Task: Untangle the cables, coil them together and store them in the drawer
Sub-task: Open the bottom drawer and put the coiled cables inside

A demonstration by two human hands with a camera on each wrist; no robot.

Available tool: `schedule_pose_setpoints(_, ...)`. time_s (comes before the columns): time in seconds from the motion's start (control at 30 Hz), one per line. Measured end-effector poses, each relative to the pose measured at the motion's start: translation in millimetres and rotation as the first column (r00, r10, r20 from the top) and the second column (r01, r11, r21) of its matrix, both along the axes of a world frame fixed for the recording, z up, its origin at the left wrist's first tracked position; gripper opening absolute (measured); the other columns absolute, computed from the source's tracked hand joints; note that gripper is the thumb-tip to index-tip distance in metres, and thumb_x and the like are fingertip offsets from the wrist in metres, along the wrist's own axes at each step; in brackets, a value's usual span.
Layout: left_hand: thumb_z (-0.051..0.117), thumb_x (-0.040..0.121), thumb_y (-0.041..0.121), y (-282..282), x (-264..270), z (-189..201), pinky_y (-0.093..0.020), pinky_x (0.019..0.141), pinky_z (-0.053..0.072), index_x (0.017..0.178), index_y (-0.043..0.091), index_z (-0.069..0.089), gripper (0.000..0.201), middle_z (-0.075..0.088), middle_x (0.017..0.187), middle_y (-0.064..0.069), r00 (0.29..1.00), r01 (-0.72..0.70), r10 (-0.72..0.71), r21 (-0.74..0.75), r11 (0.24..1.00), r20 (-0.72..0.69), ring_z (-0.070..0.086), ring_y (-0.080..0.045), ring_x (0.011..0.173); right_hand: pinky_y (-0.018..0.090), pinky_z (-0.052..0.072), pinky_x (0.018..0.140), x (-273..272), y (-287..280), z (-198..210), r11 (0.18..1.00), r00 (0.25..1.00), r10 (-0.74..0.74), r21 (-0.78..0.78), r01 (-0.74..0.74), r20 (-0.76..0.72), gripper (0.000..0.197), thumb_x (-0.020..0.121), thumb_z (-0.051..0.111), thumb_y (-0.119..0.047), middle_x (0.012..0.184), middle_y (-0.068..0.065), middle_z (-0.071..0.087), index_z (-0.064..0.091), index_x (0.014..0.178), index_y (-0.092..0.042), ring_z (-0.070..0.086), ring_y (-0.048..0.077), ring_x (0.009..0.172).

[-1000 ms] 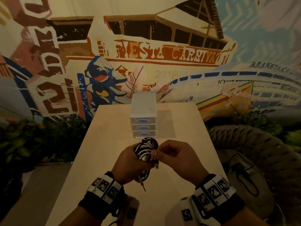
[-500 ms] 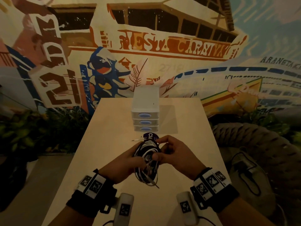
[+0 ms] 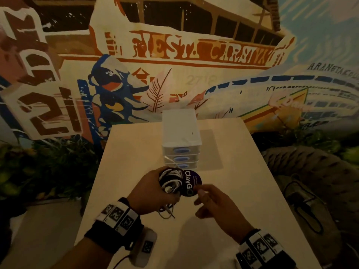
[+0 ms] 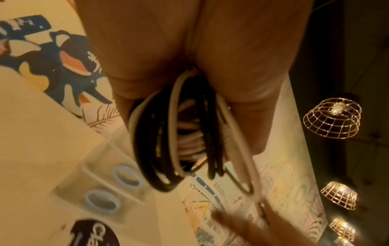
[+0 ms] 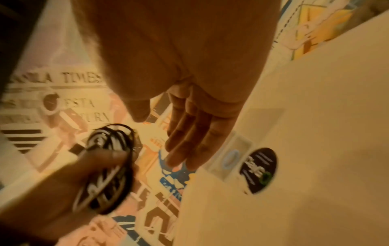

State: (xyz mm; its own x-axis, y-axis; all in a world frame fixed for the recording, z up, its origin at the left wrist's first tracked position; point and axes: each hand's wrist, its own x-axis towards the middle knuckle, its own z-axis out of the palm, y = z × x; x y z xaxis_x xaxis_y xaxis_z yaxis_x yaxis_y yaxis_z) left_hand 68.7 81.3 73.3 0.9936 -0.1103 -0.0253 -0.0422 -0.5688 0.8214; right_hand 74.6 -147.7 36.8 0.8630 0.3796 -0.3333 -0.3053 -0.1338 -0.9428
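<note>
My left hand (image 3: 153,191) grips a coil of black and white cables (image 3: 171,180) above the table, just in front of the drawer unit. In the left wrist view the cable coil (image 4: 185,136) is wedged between thumb and fingers, loops sticking out. A loose cable end (image 3: 167,211) hangs below the fist. My right hand (image 3: 206,199) hovers to the right of the coil, fingers straight and relaxed, holding nothing; the right wrist view shows the right hand (image 5: 189,146) with an empty palm. The white three-drawer unit (image 3: 181,136) with blue handles stands behind, all drawers closed.
A dark round sticker (image 3: 191,183) lies on the pale wooden table (image 3: 233,181) in front of the drawers. A painted mural wall rises behind the table. Plants sit to the left, and a thick rope coil (image 3: 310,171) to the right.
My right hand has let go of the coil and drawn back to the right. The left hand alone now holds the coil and has moved it forward, nearer the drawers.
</note>
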Motion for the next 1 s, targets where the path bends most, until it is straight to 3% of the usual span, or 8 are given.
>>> schedule_pose_setpoints(0.23, 0.074, 0.066, 0.042, 58, 85, -1, -0.006, 0.082, 0.045, 0.114, 0.033, 0.059, 0.051, 0.065, 0.104, 0.022, 0.987, -0.130, 0.124, 0.052, 0.990, 0.099, 0.060, 0.011, 0.092, 0.045, 0.061, 0.082, 5, 16, -78, 0.982, 0.835, -0.185, -0.060, 0.180, -0.519, 0.047, 0.098, 0.059, -0.042, 0.098, 0.020, 0.074, 0.070, 0.106, 0.002, 0.072, 0.033, 0.078)
schedule_pose_setpoints(0.33, 0.073, 0.064, 0.053, 65, 117, -8, -0.025, 0.089, 0.052, 0.123, 0.021, 0.062, 0.068, 0.070, 0.109, 0.006, 0.978, -0.172, 0.157, 0.111, 0.979, 0.136, 0.065, -0.014, 0.100, 0.047, 0.060, 0.085, 26, 33, -96, 0.961, 0.799, -0.239, -0.017, 0.275, -0.551, 0.044, 0.100, 0.058, -0.039, 0.106, 0.023, 0.074, 0.069, 0.108, 0.003, 0.073, 0.035, 0.086)
schedule_pose_setpoints(0.43, 0.084, 0.076, 0.028, 61, 140, -16, -0.029, 0.089, 0.049, 0.130, 0.015, 0.061, 0.060, 0.071, 0.117, -0.006, 0.969, -0.225, 0.205, 0.155, 0.962, 0.140, 0.065, -0.027, 0.107, 0.045, 0.060, 0.086, 57, 55, -112, 0.917, 0.766, -0.265, 0.092, 0.388, -0.586, 0.040, 0.102, 0.057, -0.036, 0.107, 0.020, 0.074, 0.068, 0.113, 0.001, 0.072, 0.037, 0.095)
schedule_pose_setpoints(0.6, 0.085, 0.077, 0.022, 53, 163, -24, -0.023, 0.084, 0.042, 0.128, 0.015, 0.063, 0.056, 0.072, 0.116, -0.008, 0.959, -0.232, 0.185, 0.219, 0.948, 0.217, 0.066, -0.029, 0.106, 0.038, 0.061, 0.074, 106, 86, -122, 0.766, 0.668, -0.278, 0.260, 0.588, -0.690, 0.026, 0.105, 0.051, -0.024, 0.089, 0.018, 0.057, 0.060, 0.096, -0.002, 0.059, 0.033, 0.080)
schedule_pose_setpoints(0.67, 0.085, 0.077, 0.024, 53, 169, -24, -0.022, 0.082, 0.041, 0.124, 0.016, 0.064, 0.052, 0.072, 0.113, -0.006, 0.965, -0.200, 0.147, 0.249, 0.948, 0.218, 0.066, -0.027, 0.103, 0.036, 0.062, 0.067, 118, 95, -131, 0.712, 0.633, -0.301, 0.273, 0.647, -0.713, 0.032, 0.106, 0.049, -0.018, 0.087, 0.018, 0.051, 0.059, 0.099, 0.011, 0.052, 0.034, 0.077)
schedule_pose_setpoints(0.7, 0.084, 0.076, 0.025, 53, 172, -24, -0.022, 0.082, 0.041, 0.124, 0.017, 0.064, 0.052, 0.072, 0.112, -0.005, 0.967, -0.192, 0.140, 0.251, 0.949, 0.211, 0.066, -0.025, 0.102, 0.038, 0.061, 0.070, 123, 99, -137, 0.697, 0.621, -0.317, 0.268, 0.665, -0.717, 0.036, 0.106, 0.050, -0.016, 0.092, 0.020, 0.056, 0.057, 0.109, 0.019, 0.054, 0.036, 0.080)
schedule_pose_setpoints(0.83, 0.083, 0.075, 0.029, 53, 184, -24, -0.026, 0.081, 0.042, 0.121, 0.023, 0.062, 0.050, 0.067, 0.105, 0.004, 0.986, -0.156, 0.132, 0.258, 0.954, 0.105, 0.061, -0.017, 0.096, 0.047, 0.051, 0.102, 134, 115, -144, 0.699, 0.607, -0.333, 0.243, 0.673, -0.722, 0.029, 0.105, 0.052, -0.013, 0.121, 0.020, 0.064, 0.061, 0.126, 0.004, 0.061, 0.039, 0.109)
schedule_pose_setpoints(1.0, 0.078, 0.064, 0.045, 45, 199, -17, -0.039, 0.083, 0.054, 0.114, 0.020, 0.064, 0.058, 0.069, 0.102, -0.001, 0.999, -0.025, 0.034, 0.438, 0.899, -0.013, 0.064, -0.024, 0.094, 0.047, 0.049, 0.100, 151, 115, -151, 0.631, 0.582, -0.349, 0.274, 0.726, -0.735, 0.033, 0.102, 0.048, -0.002, 0.124, 0.021, 0.065, 0.057, 0.134, 0.003, 0.062, 0.040, 0.116)
